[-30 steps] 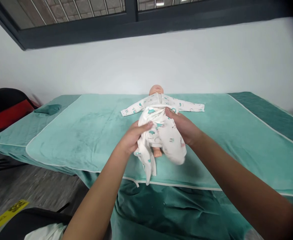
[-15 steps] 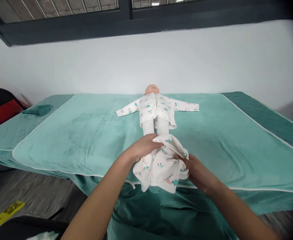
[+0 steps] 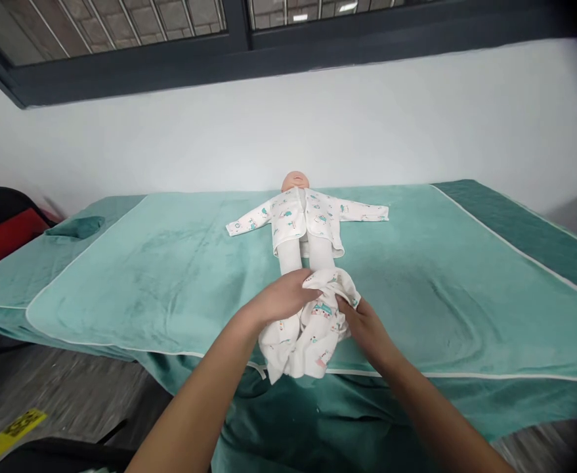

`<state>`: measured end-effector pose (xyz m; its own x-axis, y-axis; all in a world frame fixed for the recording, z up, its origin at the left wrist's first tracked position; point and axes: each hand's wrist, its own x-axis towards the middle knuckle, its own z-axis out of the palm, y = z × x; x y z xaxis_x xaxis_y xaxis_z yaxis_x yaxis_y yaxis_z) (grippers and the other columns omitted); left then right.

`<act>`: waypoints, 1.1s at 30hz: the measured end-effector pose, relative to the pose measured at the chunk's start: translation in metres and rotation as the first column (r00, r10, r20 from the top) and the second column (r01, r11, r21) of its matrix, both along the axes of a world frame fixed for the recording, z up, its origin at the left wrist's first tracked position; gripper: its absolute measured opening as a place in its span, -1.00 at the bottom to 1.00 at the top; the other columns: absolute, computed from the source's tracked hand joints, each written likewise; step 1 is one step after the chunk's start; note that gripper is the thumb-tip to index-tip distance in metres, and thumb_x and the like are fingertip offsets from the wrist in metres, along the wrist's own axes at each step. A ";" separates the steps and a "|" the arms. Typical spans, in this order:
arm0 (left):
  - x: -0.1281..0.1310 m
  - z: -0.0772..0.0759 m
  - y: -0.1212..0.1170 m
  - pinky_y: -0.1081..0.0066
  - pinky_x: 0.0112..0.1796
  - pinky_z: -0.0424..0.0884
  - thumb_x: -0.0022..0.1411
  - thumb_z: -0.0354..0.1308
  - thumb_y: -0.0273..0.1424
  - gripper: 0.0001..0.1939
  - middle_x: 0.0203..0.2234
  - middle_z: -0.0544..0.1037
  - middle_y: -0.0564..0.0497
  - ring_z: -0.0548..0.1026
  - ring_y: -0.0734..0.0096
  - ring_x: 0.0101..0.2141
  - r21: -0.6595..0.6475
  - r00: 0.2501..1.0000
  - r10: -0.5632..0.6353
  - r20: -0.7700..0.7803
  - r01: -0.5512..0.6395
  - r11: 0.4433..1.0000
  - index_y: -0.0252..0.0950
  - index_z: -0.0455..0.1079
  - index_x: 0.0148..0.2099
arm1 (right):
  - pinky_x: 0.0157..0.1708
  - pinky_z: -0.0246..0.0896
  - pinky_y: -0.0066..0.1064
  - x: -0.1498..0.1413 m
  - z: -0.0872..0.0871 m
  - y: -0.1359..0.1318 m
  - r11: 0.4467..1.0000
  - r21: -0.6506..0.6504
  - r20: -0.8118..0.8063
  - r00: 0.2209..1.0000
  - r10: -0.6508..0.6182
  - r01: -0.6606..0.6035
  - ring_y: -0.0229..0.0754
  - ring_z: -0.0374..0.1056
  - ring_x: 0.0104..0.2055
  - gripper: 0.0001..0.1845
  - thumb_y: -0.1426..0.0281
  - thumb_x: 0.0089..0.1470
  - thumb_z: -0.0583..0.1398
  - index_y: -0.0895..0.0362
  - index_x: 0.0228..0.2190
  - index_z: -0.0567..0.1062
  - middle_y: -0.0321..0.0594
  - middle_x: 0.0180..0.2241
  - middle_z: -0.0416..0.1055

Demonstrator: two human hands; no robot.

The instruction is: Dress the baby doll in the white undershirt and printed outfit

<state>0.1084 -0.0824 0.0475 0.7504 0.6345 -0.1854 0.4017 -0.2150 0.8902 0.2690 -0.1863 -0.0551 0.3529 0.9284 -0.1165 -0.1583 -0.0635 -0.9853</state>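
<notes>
A baby doll lies on its back on a green bed cover, its head by the wall and its white legs pointing at me. It wears a white printed jacket, open at the front, with both sleeves spread. Matching white printed baby pants are bunched around the lower legs and hang over the bed's edge. My left hand grips the waistband side at left, by one leg. On the other side, my right hand pinches the pants' edge. The doll's feet are hidden in the cloth.
The green cover has white piping along its front edge. A white wall and a dark window frame stand behind. At the left is a black and red chair; a yellow floor strip lies below.
My right hand has moved left, towards the doll's legs, drawing the pants narrower around them. My left hand stays in nearly the same place. The view has tilted slightly.
</notes>
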 end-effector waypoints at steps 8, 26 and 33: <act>0.001 0.002 0.015 0.20 0.01 0.39 0.11 0.33 -0.11 -0.52 0.04 0.58 -0.12 0.50 0.05 0.06 -0.377 0.984 -0.010 0.177 0.077 0.923 -0.20 0.50 0.04 | -0.04 0.26 -0.26 0.027 -0.001 0.040 0.967 0.246 0.188 0.976 -0.107 0.058 -0.06 0.38 -0.11 -0.67 0.10 0.15 0.23 0.07 -0.17 0.51 -0.21 -0.19 0.52; 0.036 0.003 0.044 0.32 -0.18 0.37 0.16 0.25 -0.17 -0.65 -0.14 0.52 -0.03 0.46 0.22 -0.14 -0.052 0.986 0.122 0.109 -0.117 0.992 -0.24 0.40 -0.07 | -0.08 0.32 -0.12 0.041 0.026 0.079 0.994 0.066 -0.318 0.946 -0.064 0.090 0.04 0.46 -0.18 -0.47 0.04 -0.13 0.37 0.10 -0.18 0.54 -0.09 -0.21 0.58; 0.036 0.023 0.049 0.34 -0.23 0.40 0.02 0.31 -0.39 -0.57 -0.10 0.54 -0.01 0.51 0.20 -0.12 -0.228 0.996 -0.027 0.089 0.046 0.973 -0.19 0.41 -0.01 | -0.18 0.38 -0.20 0.044 0.022 0.080 0.988 0.154 -0.434 0.899 0.054 0.015 -0.03 0.46 -0.24 -0.70 0.15 -0.03 0.36 0.04 -0.28 0.55 -0.23 -0.28 0.58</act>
<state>0.1441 -0.0337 0.0700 0.7915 0.5541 -0.2578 0.3185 -0.0139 0.9478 0.3135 -0.1068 -0.0336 0.2798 0.9533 -0.1138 -0.5743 0.0712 -0.8155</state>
